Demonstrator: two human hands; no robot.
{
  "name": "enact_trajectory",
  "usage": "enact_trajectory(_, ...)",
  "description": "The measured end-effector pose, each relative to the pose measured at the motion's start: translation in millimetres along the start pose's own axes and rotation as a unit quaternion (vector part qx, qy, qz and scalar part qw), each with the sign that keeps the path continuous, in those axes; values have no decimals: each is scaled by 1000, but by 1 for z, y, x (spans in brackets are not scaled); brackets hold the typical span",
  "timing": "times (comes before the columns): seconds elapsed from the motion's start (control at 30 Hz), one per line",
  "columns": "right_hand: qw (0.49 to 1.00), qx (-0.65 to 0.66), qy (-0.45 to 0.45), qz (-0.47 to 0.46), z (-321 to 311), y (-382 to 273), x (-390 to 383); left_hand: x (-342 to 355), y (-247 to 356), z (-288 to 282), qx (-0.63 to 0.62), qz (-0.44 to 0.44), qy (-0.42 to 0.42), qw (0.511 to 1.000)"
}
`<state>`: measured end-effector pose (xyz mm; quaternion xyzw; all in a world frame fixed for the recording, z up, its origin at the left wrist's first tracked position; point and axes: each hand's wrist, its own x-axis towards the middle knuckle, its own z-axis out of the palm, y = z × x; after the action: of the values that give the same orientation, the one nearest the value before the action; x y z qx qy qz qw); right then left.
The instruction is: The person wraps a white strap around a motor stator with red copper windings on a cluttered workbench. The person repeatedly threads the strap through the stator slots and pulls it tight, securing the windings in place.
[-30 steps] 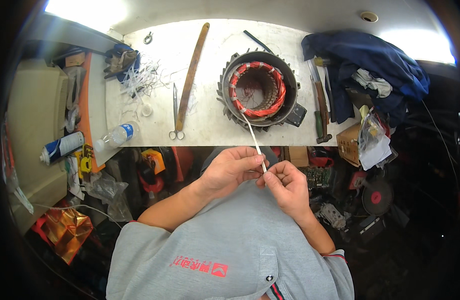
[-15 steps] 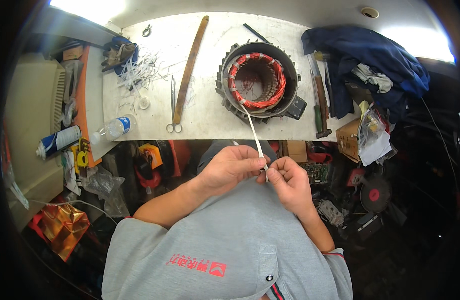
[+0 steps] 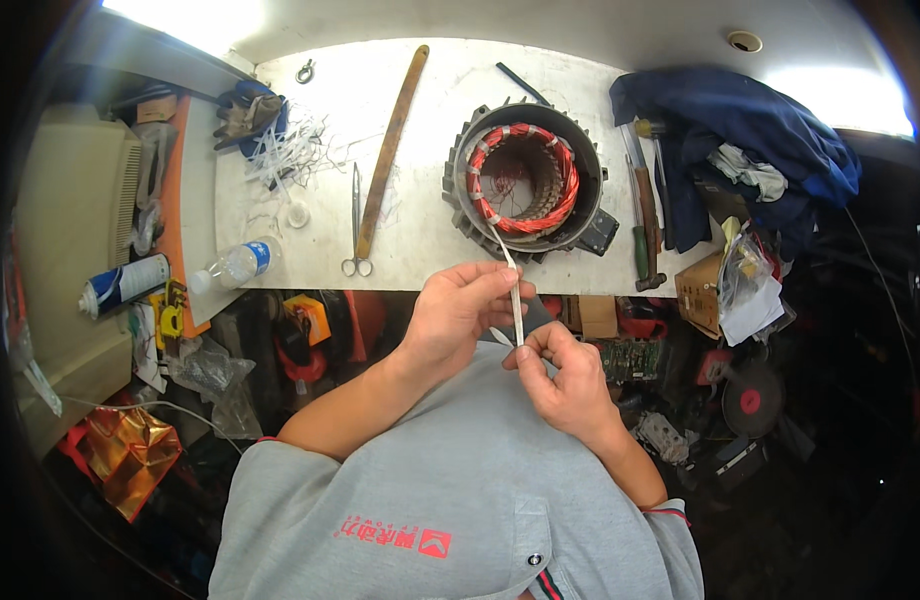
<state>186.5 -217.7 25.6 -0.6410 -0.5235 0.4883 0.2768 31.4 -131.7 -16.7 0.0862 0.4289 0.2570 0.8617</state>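
A white lacing tape (image 3: pixel 519 316) runs from the near side of the red wound coil ring down to my hands. The ring, a motor winding (image 3: pixel 553 213), sits inside a dark finned motor housing (image 3: pixel 460 190) on the white table. My left hand (image 3: pixel 462 304) pinches the tape between thumb and fingers just off the table's near edge. Lower and to the right, my right hand (image 3: pixel 563 374) pinches the tape further along, thumb on top. A loose loop of tape shows between the two hands. White tape bands wrap the winding at intervals.
Left of the housing lie a long wooden strip (image 3: pixel 397 140), scissors (image 3: pixel 357 225), tape scraps (image 3: pixel 290 150) and a plastic bottle (image 3: pixel 235 263). To its right are a hammer (image 3: pixel 648 230), a screwdriver (image 3: pixel 640 250), dark blue cloth (image 3: pixel 740 115) and a cardboard box (image 3: pixel 698 295).
My left hand has moved up along the tape toward the housing. My right hand has shifted slightly down and left, so the hands are further apart. The whole view has shifted a little.
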Motion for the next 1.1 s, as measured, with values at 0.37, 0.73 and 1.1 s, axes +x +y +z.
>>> enact_trajectory(0.37,991,-29,21,-127,6,4,19,9,28,3,59,0,58,997)
enact_trajectory(0.73,859,477,-23,183,16,43,49,-36,-7,-30,-193,-208,5,959)
enact_trajectory(1.1,814,531,-88,218,-2,36,55,-34,-21,12,-45,-115,5,992)
